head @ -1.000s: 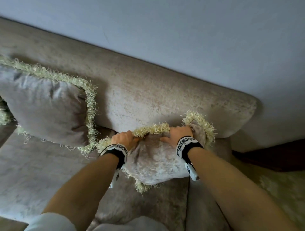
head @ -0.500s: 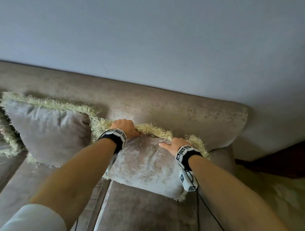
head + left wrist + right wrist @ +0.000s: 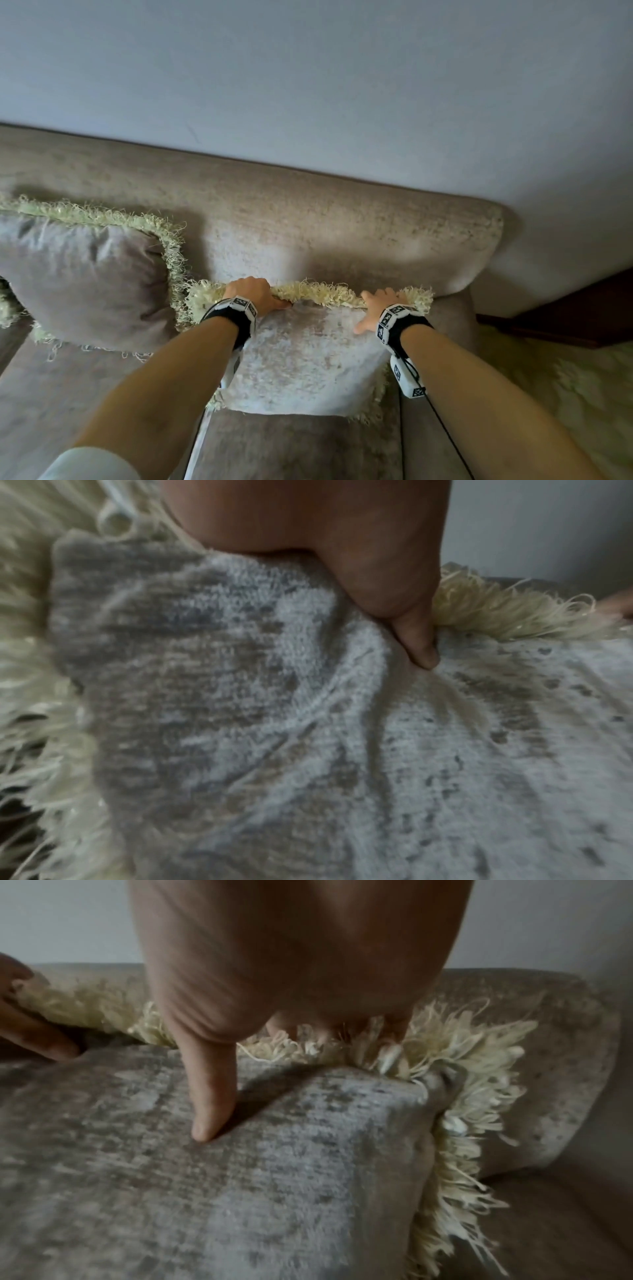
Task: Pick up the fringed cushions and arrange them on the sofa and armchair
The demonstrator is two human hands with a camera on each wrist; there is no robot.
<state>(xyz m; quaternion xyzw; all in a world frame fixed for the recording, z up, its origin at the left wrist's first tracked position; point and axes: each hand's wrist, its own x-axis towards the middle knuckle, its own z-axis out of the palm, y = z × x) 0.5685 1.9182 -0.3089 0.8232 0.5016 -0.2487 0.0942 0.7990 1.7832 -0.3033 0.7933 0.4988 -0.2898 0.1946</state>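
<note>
Up against the backrest at the right end of the sofa (image 3: pixel 308 219) stands a grey fringed cushion (image 3: pixel 308 359), its lower edge on the seat and its top edge held by both hands. Seen from the head view, the left hand (image 3: pixel 251 294) sits near the upper left corner with its fingers curled over the cream fringe (image 3: pixel 322 294); the left wrist view shows its thumb (image 3: pixel 419 642) pressed into the front fabric just below the fringe, so this hand is pinching the top edge. At the upper right corner the right hand (image 3: pixel 380 303) lies over the fringe with its fingers reaching down behind it, and the right wrist view shows its thumb (image 3: pixel 210 1096) stretched down flat on the front face of the cushion, gripping that corner between thumb and fingers. Just to the left, a second fringed cushion (image 3: pixel 85 274) leans on the backrest, its right-hand fringe touching the fringe of the held one. Behind the sofa rises a plain pale wall (image 3: pixel 342 85), and to the right a patterned carpet (image 3: pixel 565 377) covers the floor
</note>
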